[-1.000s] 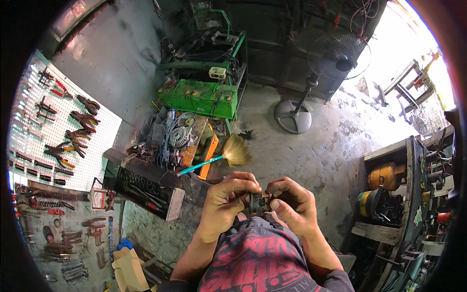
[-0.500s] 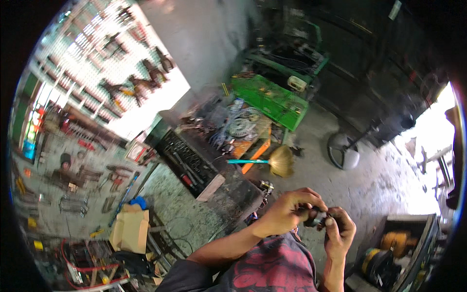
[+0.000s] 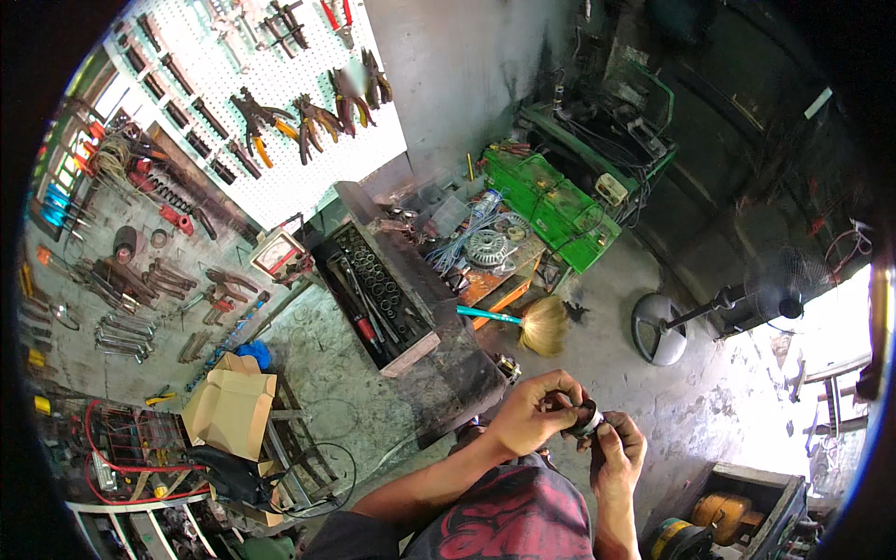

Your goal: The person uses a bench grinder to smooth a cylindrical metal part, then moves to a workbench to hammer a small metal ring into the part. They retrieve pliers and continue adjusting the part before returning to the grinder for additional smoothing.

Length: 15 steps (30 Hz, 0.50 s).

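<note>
A small, dark, ring-like part with a shiny metal band point(image 3: 589, 419) is held up in front of my shirt, between my two hands. My left hand point(image 3: 532, 416) grips its left side with bent fingers and thumb. From the right, my right hand point(image 3: 618, 450) pinches its lower edge between thumb and curled fingers. Fingers cover much of the part, so its exact kind cannot be made out. Closest to my left hand is the corner of the dark workbench point(image 3: 464, 385), with a small metal piece point(image 3: 507, 368) beside it.
On the bench lies a long socket tray point(image 3: 373, 303). A straw broom point(image 3: 542, 327) and a green metal box point(image 3: 551, 205) are beyond. At right stand a pedestal fan point(image 3: 661, 331) and a crate point(image 3: 756, 476). Pliers point(image 3: 257, 121) hang on the white pegboard; a cardboard box point(image 3: 233, 411) sits left.
The view has swung, so the bench and tools sit farther right in it. Both hands still hold the part, which is turned and now shows a round, dark opening.
</note>
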Available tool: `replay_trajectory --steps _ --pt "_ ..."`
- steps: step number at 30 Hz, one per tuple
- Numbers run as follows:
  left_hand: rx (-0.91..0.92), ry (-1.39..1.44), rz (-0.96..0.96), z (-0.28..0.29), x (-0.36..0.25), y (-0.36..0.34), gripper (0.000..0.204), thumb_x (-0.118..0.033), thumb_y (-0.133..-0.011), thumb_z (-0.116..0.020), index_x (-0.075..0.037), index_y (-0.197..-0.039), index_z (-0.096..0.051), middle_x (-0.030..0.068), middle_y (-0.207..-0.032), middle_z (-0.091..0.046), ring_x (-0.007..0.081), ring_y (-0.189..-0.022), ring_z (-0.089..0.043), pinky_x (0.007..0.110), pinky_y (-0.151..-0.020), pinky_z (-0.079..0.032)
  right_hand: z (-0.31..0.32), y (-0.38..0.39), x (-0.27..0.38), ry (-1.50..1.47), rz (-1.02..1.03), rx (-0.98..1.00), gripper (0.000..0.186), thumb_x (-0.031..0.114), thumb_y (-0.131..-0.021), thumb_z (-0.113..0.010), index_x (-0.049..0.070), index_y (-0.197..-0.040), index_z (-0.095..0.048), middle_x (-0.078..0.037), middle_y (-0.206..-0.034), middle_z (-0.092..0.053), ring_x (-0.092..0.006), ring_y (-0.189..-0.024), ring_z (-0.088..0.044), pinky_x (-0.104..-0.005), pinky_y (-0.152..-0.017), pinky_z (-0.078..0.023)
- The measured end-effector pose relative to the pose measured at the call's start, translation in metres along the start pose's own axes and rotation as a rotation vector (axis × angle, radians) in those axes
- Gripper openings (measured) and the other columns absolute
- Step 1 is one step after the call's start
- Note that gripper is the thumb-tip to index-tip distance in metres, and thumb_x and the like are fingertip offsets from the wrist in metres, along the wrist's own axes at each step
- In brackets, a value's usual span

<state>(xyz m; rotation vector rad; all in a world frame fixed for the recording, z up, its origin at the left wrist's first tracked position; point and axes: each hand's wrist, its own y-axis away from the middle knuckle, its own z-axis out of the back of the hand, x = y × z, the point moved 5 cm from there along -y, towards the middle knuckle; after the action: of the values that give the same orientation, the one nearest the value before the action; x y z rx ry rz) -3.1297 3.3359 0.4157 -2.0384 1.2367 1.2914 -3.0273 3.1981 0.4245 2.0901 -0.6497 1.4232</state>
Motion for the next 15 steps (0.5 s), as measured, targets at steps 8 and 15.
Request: replay_trajectory --steps 8,15 --pt "-0.107 -0.161 -0.067 0.017 -0.039 0.024 0.021 -0.010 -0.098 -0.070 0.000 -0.115 -0.065 0.0069 -0.119 -0.067 0.0090 -0.104 -0.062 0.025 -0.090 -0.051 -0.039 -0.014 -0.002 0.012 0.010 -0.025 0.017 0.010 -0.096 -0.066 -0.006 -0.103 -0.066 -0.007 -0.087 -0.068 -0.0131 -0.073 -0.063 -0.0268 -0.069 -0.052" --pt "-0.084 -0.377 -0.389 0.020 -0.075 0.028 0.037 -0.007 -0.081 -0.087 0.003 -0.112 -0.069 0.0222 -0.126 -0.066 0.0274 -0.120 -0.066 0.038 -0.098 -0.055 -0.059 -0.015 0.018 0.064 0.072 0.054 0.017 0.004 -0.094 -0.069 -0.004 -0.109 -0.065 -0.002 -0.099 -0.064 -0.0087 -0.087 -0.061 -0.0253 -0.076 -0.052"
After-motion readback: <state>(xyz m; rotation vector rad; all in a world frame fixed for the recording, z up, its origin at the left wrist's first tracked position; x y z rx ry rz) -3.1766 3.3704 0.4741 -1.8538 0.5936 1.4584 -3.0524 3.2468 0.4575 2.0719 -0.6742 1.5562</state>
